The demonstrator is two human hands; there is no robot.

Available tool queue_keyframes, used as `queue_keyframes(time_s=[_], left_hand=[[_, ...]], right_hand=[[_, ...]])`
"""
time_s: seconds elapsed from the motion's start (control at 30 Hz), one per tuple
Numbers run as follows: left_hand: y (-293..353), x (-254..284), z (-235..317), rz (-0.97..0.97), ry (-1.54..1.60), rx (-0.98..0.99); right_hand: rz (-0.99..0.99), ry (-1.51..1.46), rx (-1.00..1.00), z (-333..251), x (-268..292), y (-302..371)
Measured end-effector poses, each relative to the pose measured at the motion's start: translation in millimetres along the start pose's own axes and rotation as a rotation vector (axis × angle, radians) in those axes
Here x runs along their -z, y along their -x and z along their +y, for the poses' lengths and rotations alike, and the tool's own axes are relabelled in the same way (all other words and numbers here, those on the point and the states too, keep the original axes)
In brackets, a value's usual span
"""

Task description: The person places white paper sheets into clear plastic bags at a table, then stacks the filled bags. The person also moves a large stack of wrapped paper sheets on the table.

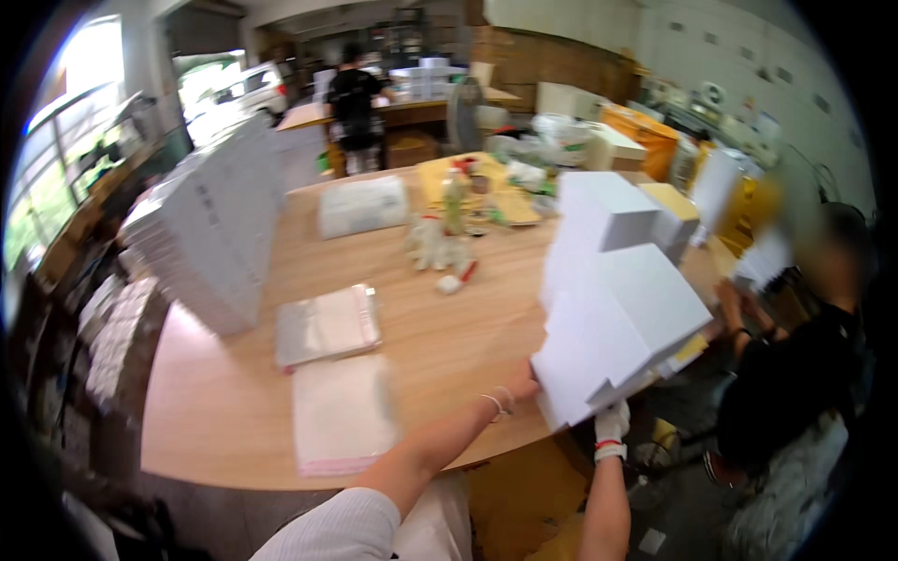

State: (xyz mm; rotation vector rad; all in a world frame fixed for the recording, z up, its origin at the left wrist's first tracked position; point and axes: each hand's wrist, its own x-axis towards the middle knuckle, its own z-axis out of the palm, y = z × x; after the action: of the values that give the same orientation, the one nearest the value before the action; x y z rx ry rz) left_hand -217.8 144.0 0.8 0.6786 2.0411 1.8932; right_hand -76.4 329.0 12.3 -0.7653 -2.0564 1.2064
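White boxes point(608, 327), stacked, were right there at both hands, by the table's point(468, 346) near edge! Bare, the left hand point(524, 381) met them low on their left side; gloved in white, the right hand point(613, 421) was tucked against the bottom near edge. Both touched the stack, yet with fingers partly hidden, how tightly either was closed I couldn't tell. Left of the left hand lay two packs of clear bags point(327, 324), one nearer, one farther! Well beyond it, loose gloves point(432, 248) lay near a bottle point(454, 201). And off to the right hand's right, a co-worker point(790, 360) in black was busy too!
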Motion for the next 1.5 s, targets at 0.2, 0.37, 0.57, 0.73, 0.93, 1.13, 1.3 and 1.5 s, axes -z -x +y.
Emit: queue_keyframes(time_s=[0.2, 0.37, 0.57, 0.73, 0.93, 1.13, 1.3, 1.5], left_hand=[[63, 41, 18, 0.089, 0.077, 0.129], [95, 58, -7, 0.043, 0.060, 0.153], [169, 77, 73, 0.145, -0.080, 0.098], [279, 178, 70, 0.766, -0.440, 0.026], [368, 255, 36, 0.724, -0.799, 0.440], [370, 244, 32, 0.658, -0.867, 0.361], [364, 216, 58, 0.622, -0.887, 0.452], [363, 225, 34, 0.719, -0.934, 0.288]], right_hand=[[-0.050, 0.362, 0.216, -14, -14, 37], [-0.480, -1.293, -0.540, 9, -19, 44], [-0.319, -0.931, -0.451, 20, 1, 61], [-0.019, -0.699, -0.270, 3, 31, 87], [-0.426, -0.538, -0.104, -91, -5, 218], [-0.548, 0.235, 0.742, -163, -152, 232], [-0.801, 0.349, 0.553, -197, -191, 239], [-0.670, 0.051, 0.680, -184, -199, 226]])
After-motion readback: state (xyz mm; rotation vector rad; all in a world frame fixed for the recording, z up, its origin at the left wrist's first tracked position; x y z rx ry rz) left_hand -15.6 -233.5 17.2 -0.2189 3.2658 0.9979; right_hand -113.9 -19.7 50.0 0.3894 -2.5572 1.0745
